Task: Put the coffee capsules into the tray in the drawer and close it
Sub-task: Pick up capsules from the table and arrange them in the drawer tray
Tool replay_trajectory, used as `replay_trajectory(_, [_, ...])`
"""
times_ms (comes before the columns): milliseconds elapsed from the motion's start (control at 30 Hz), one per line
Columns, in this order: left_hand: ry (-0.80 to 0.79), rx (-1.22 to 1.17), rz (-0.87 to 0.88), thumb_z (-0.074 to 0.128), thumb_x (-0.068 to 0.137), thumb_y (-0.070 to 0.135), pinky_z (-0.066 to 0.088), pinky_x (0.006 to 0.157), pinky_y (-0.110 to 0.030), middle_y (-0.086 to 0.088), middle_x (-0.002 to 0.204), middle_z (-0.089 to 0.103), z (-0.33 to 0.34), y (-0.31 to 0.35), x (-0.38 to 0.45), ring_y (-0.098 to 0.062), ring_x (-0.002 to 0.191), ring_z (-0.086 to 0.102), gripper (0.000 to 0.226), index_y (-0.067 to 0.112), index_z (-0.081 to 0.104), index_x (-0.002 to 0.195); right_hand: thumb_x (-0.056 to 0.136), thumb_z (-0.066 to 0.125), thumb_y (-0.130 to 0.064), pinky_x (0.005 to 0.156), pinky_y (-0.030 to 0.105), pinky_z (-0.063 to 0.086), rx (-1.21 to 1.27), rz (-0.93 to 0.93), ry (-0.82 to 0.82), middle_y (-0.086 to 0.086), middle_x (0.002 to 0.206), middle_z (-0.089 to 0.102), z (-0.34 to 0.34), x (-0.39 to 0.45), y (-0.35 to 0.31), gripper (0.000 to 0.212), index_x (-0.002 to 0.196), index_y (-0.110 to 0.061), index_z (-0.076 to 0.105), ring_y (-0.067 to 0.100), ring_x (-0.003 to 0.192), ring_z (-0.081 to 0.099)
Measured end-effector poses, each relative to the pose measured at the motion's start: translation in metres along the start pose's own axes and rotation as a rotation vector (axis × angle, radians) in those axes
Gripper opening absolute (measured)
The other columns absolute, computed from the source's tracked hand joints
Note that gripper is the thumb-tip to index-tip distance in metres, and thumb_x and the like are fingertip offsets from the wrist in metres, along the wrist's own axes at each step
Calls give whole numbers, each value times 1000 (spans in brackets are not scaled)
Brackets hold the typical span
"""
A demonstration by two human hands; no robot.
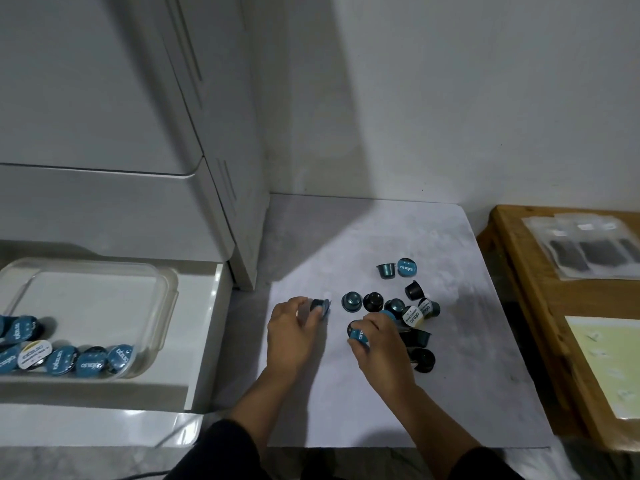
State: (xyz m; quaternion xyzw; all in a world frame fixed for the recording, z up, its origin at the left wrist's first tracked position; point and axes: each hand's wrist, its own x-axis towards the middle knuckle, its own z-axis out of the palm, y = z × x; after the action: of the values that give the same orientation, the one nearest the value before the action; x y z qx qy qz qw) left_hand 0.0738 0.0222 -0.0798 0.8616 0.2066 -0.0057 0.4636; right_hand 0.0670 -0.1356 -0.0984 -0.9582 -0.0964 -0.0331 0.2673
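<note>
Several blue and black coffee capsules [394, 306] lie in a loose heap on a white sheet [450, 393] on the floor. My left hand [291, 329] pinches one blue capsule [320, 306] at the heap's left side. My right hand [377, 341] grips another blue-lidded capsule [358, 336] at the heap's near edge. To the far left, a clear plastic tray [104, 282] sits in an open white drawer [204, 341]. Several capsules [69, 358] stand lid-up along the tray's near side.
A white cabinet [121, 133] rises behind the drawer, its corner just left of the sheet. A low wooden table [519, 271] with plastic packets [588, 247] and a pale sheet of paper [609, 362] borders the right side. A white wall stands behind.
</note>
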Motion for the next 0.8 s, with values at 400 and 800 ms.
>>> replay_trajectory(400, [-63,45,121,59,80,30,34,78,-18,-1,110,58,12,18,13,-9,86,49,24,22,66,101,80,66,-16,75,15,31,68,112,-160,7,105,56,-6,12,0,17,96,-11,66,20,94,54])
replay_trajectory(800, [-37,-95,26,52,87,15,37,58,-1,-3,82,67,23,13,13,-9,70,56,20,11,69,76,69,61,-3,73,13,36,-2,115,-125,11,82,69,-9,8,9,18,81,-8,73,22,78,65])
